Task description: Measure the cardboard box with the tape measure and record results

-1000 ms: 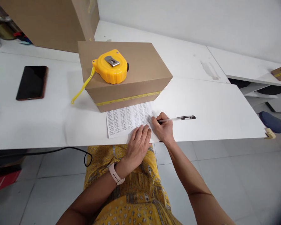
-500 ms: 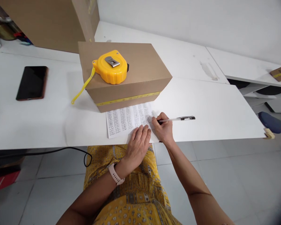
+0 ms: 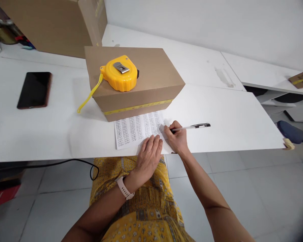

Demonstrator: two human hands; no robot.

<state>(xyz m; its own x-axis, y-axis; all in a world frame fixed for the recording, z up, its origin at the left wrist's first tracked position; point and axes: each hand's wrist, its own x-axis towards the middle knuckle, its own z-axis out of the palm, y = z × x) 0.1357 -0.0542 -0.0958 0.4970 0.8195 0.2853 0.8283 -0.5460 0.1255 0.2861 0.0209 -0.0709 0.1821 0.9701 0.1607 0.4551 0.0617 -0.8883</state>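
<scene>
My right hand (image 3: 177,137) is closed around a pen (image 3: 192,126), its tip end down at the right side of a sheet of paper (image 3: 127,134). Columns of small handwriting cover the sheet. Flat on the paper's lower edge lies my left hand (image 3: 149,156), fingers stretched out, with a pale watch on the wrist. Just behind the sheet stands a cardboard box (image 3: 151,67) with a yellow tape strip, covering the paper's top edge. A yellow tape measure (image 3: 121,74) with a wrist strap rests on top of the box.
On the left of the white table (image 3: 53,137) lies a dark phone (image 3: 35,90). A larger cardboard box (image 3: 58,27) stands at the back left. A black cable (image 3: 65,161) hangs below the front edge. Far right is another small box (image 3: 301,79).
Both hands keep almost the same places, the pen still in the right one. The view has shifted very slightly.
</scene>
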